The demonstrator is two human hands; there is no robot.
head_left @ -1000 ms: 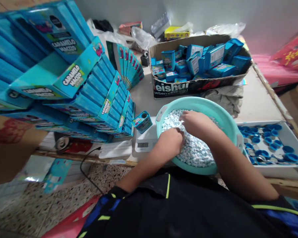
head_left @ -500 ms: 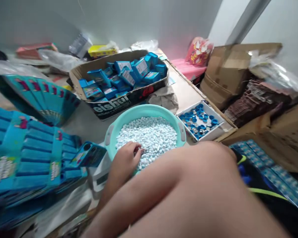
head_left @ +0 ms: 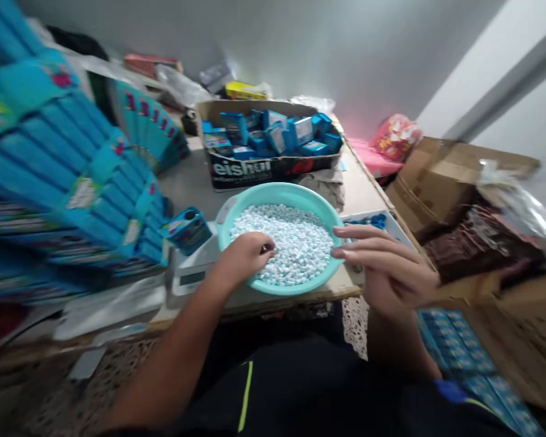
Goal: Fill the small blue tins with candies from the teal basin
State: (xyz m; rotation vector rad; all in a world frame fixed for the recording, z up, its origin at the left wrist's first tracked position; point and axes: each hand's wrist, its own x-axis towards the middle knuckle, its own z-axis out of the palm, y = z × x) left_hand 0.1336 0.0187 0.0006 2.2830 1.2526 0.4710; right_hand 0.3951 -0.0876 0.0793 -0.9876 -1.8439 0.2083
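A mint-green basin point(head_left: 279, 189) holds a layer of small white pellets point(head_left: 295, 243). My left hand point(head_left: 250, 258) rests over the pellets at the basin's left side, thumb and fingers curled together. Whatever lies in those fingers is hidden. On the other side, my right hand point(head_left: 386, 267) has its fingers stretched out, their tips at the basin's right rim. I cannot tell whether they touch it. Beneath the basin, part of a white scale point(head_left: 188, 282) shows. Close to its left stands a small blue box point(head_left: 188, 230) with a round hole.
Blue packs point(head_left: 86, 158) are stacked high at the left. Behind the basin stands a carton point(head_left: 268, 165) of small blue boxes. A white tray point(head_left: 398, 227) with blue caps lies partly behind my right hand. Cardboard boxes point(head_left: 437, 176) stand at the right.
My right arm, which reached across the front to the left, has drawn back, and its hand is now at the basin's right rim. My left hand stays over the pellets. The view has shifted.
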